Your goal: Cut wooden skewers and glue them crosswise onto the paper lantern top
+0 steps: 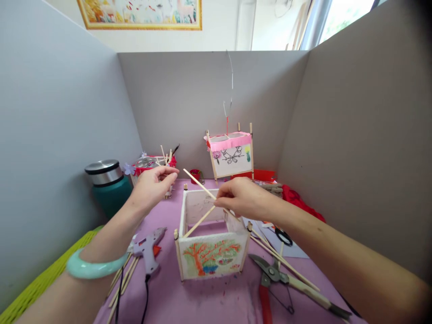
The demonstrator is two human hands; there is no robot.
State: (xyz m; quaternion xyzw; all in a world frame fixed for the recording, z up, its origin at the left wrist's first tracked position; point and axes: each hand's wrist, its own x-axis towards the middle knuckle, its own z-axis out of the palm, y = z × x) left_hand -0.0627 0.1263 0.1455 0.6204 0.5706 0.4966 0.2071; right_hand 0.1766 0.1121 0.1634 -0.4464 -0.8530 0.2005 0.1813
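A small square paper lantern frame (212,256) with a painted red tree on its front stands on the purple mat. My right hand (239,198) hovers over its open top, fingers pinched on thin wooden sticks (197,181) that cross above and inside the box. My left hand (153,184) is raised to the left of the box, wrist bent, fingers curled loosely together near the tip of one stick; I cannot make out anything in it. A pale green bangle (91,268) circles my left wrist.
A hot glue gun (148,247) and loose sticks (123,281) lie left of the box. Pruning shears (270,279) lie on the right, scissors (283,236) behind them. A finished lantern with a pink top (231,155), a teal flask (108,184) and grey partition walls (354,148) surround the mat.
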